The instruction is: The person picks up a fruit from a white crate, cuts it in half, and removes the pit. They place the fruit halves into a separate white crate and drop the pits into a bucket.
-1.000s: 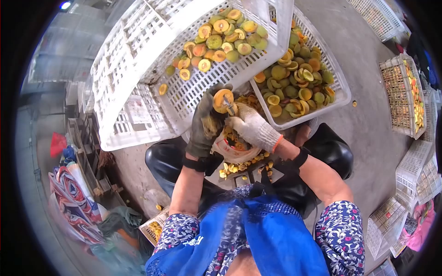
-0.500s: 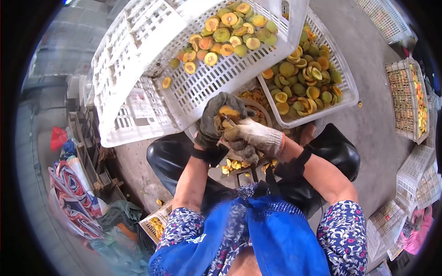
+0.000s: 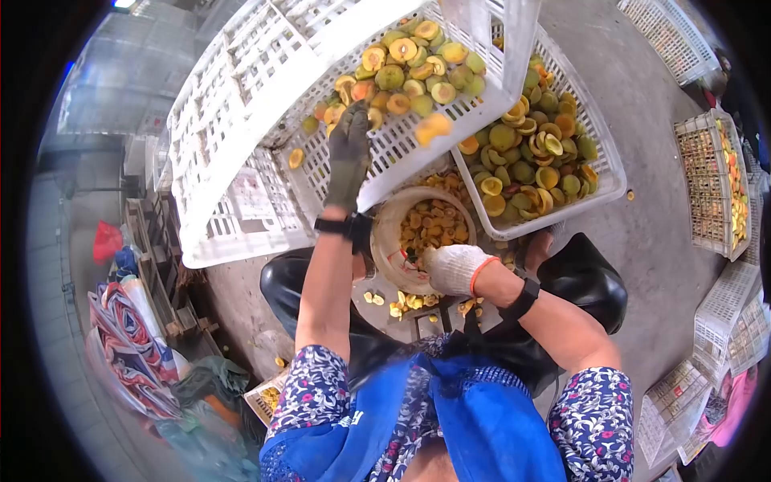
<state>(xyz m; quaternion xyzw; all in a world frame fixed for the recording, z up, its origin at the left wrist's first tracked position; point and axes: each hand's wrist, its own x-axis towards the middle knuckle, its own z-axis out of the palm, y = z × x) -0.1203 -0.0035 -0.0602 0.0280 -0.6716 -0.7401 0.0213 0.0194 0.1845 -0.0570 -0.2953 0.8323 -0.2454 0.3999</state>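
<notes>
My left hand (image 3: 350, 149), in a dark, dirty glove, reaches over the tilted white crate (image 3: 385, 173), its fingers stretched out at the edge of the halved yellow-green fruit (image 3: 390, 78). Over the pale round bucket (image 3: 387, 218) of orange fruit pieces (image 3: 434, 225) is my right hand (image 3: 456, 269), in a whitish glove with an orange cuff. It is closed on something I cannot make out; its fingertips are hidden. A blurred yellow fruit piece (image 3: 434, 128) hangs in the air by the crate's front edge, apart from both hands.
A second white crate (image 3: 614, 181) full of fruit halves stands at the right of the tilted one. Fruit scraps (image 3: 414, 304) lie below the bucket. Wooden pallets (image 3: 165, 273) and striped sacks (image 3: 132, 329) are at the left, another fruit-filled crate (image 3: 703, 181) at the far right.
My hands, together over the bucket before, are now apart. The left has moved up to the fruit in the tilted crate, the right slightly down. A fruit piece is now in the air.
</notes>
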